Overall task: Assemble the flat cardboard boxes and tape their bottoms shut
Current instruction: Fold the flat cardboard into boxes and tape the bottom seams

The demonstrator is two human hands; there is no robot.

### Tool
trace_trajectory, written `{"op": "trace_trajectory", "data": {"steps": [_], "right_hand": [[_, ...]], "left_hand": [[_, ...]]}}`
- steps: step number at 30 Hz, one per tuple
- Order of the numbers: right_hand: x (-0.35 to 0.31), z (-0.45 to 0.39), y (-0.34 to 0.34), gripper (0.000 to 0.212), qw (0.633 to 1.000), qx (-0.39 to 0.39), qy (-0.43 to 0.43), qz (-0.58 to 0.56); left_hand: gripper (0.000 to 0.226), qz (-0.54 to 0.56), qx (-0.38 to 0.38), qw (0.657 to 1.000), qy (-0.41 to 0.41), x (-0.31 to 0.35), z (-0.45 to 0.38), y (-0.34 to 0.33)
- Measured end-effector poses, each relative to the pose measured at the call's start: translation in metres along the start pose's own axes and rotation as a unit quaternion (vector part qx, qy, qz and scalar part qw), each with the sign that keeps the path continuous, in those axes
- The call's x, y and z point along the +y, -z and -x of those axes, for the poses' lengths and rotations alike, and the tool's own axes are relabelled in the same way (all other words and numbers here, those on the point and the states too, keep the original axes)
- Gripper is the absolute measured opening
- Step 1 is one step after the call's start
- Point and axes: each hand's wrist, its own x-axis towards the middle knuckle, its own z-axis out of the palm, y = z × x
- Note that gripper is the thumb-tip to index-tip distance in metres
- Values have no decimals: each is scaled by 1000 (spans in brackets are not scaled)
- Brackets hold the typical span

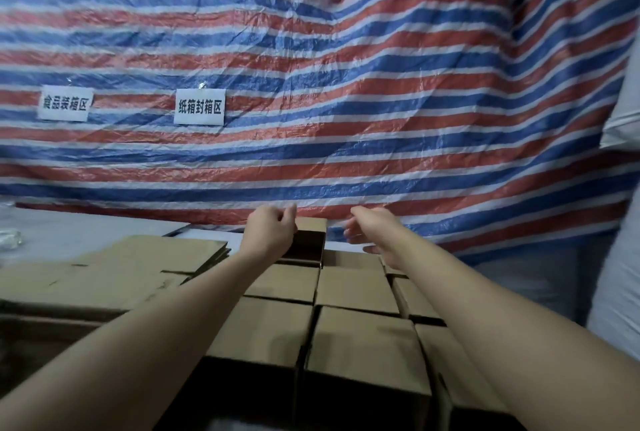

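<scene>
Progress check, left to right.

Left of centre: a stack of flat cardboard blanks lies on the desk, unfolded. That's the work left, and the stack looks several sheets thick (exact count not readable).

Centre to lower right: rows of assembled boxes sit packed side by side, running from the bottom edge of the frame up toward the striped tarp. Closed faces are up on most of them; whether tape is on those seams I can't tell, too dark and blurred. My read: a good batch is erected, the rest pending.

Current piece: a small box sits at the far end of the rows, just below the tarp's lower edge, centre frame. It stands higher than its neighbours. Its open, dark side faces toward the camera and slightly right, with a lit top panel above. Its long axis is hard to call; it looks near cubic, perhaps slightly taller than wide.

Left hand: fingers curled over the box's upper left edge, gripping it.

Right hand: just right of the box, not touching, fingers loosely spread and motion-blurred, holding nothing.

No tape roll or dispenser is visible. Two paper signs hang on the tarp, centre left.
</scene>
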Motion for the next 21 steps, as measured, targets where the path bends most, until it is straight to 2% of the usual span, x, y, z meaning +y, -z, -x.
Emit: {"op": "trace_trajectory", "data": {"steps": [3, 5, 9, 10, 13, 16, 18, 20, 21], "right_hand": [[10, 59, 14, 32, 999, 22, 10, -22], [23, 93, 19, 32, 999, 29, 2, -29], [49, 139, 21, 33, 999, 21, -29, -22], [53, 146, 21, 34, 999, 19, -33, -17], [57, 158, 22, 35, 999, 15, -43, -8], [55, 161, 18, 36, 999, 3, -45, 1], [50, 157, 13, 36, 999, 0, -40, 4], [42, 151, 7, 36, 999, -2, -37, 7], [38, 147, 3, 36, 999, -4, -35, 7]], "left_hand": [[65, 60, -23, 994, 84, 16, 61, 24], [67, 71, -55, 989, 116, 22, 101, 35], [30, 106, -99, 983, 108, 24, 161, 52], [28, 107, -109, 982, 110, 22, 169, 56], [47, 38, -138, 985, 101, 13, 181, 68], [69, 25, -116, 986, 119, 5, 173, 80], [57, -15, -100, 990, 93, -3, 157, 92], [29, -59, -79, 994, 44, -11, 135, 105], [24, -65, -71, 995, 30, -15, 123, 112]]}}
